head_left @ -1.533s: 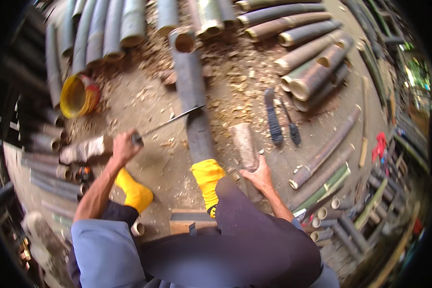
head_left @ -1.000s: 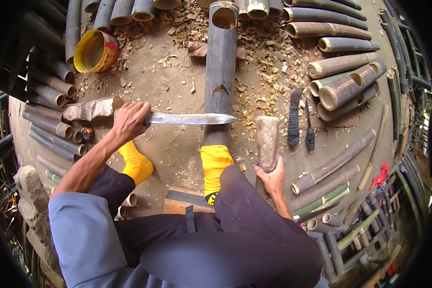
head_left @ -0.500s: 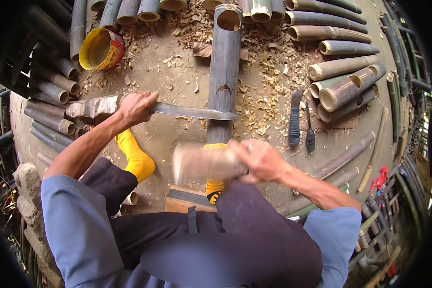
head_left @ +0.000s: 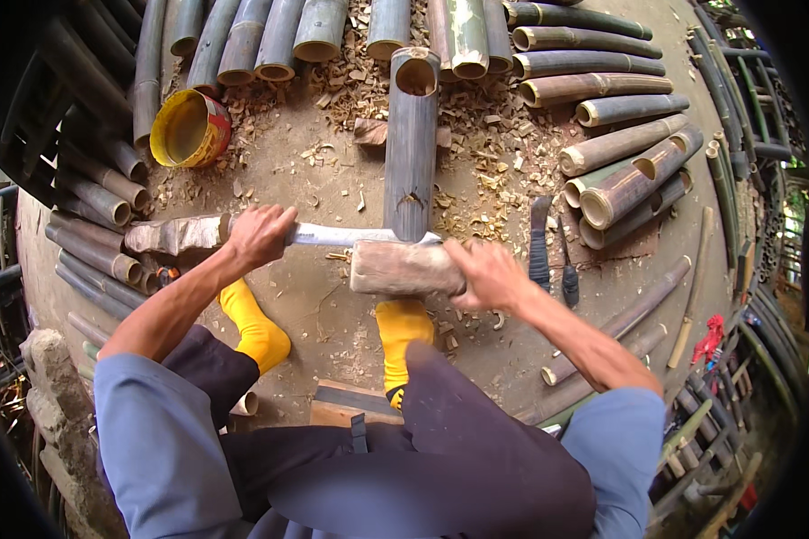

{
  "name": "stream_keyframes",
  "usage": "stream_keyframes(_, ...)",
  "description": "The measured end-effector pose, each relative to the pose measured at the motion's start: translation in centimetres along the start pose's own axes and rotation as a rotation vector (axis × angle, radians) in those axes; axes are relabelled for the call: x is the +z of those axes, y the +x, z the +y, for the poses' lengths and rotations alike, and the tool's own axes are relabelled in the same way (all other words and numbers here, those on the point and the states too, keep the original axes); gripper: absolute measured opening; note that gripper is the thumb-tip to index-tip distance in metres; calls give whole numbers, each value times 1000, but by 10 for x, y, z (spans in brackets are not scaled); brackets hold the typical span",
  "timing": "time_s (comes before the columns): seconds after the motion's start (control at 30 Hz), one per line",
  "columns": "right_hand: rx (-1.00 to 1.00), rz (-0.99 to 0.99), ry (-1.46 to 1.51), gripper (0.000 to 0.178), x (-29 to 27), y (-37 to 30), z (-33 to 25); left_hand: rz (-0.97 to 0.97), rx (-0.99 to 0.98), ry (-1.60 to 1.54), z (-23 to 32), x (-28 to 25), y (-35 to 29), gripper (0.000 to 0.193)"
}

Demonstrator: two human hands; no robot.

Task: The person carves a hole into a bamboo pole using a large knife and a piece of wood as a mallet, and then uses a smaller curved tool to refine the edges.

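A dark bamboo tube (head_left: 411, 153) lies lengthwise before me, with a cut opening near its far end. My left hand (head_left: 262, 235) is closed round the handle of a machete (head_left: 324, 234), whose blade points right across the tube's near part. In my right hand (head_left: 490, 278) is a thick wooden mallet (head_left: 404, 268). Its head overlaps the blade in this view, hiding the tube's near end and part of the blade's lower edge; whether the two touch, I cannot tell. My right foot in a yellow sock (head_left: 404, 337) shows just below the mallet.
A wood block (head_left: 369, 132) lies under the tube, with shavings (head_left: 499, 171) around it. Cut bamboo tubes (head_left: 593, 85) line the far and right sides. A yellow-red bucket (head_left: 190, 130) stands at far left. Two dark-handled tools (head_left: 538, 251) lie to the right.
The mallet has moved away from my body, up to the machete blade. My left hand keeps its hold on the machete. The whole view has shifted, showing more of the far bamboo.
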State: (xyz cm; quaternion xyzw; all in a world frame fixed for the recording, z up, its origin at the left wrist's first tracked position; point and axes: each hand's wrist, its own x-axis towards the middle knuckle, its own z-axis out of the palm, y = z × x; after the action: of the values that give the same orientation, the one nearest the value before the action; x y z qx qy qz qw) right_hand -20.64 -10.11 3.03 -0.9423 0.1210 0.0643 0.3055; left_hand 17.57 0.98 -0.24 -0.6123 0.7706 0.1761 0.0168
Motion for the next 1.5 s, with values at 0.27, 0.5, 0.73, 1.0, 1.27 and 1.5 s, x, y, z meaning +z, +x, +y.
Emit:
stream_keyframes(0.27, -41, 216, -4, 70, -6, 0, -25, -38, -46, 6, -3, -4, -1, 21)
stream_keyframes(0.5, 585, 595, 496, 82, -25, -15, -44, -355, -340, -1041, -51, -79, 59, 23)
stream_keyframes(0.73, 815, 695, 551, 86, -44, -27, -48, -156, -150, -598, -51, -25, 19, 26)
stream_keyframes(1.0, 773, 567, 614, 96, -25, -2, -45, -277, -294, -368, -35, -48, 44, 34)
stream_keyframes(1.27, 739, 585, 624, 95, -20, -6, -49, -303, -314, -291, -31, -52, 43, 28)
stream_keyframes(1.5, 720, 544, 616, 95, -17, -5, -48, -308, -357, -236, -27, -55, 42, 26)
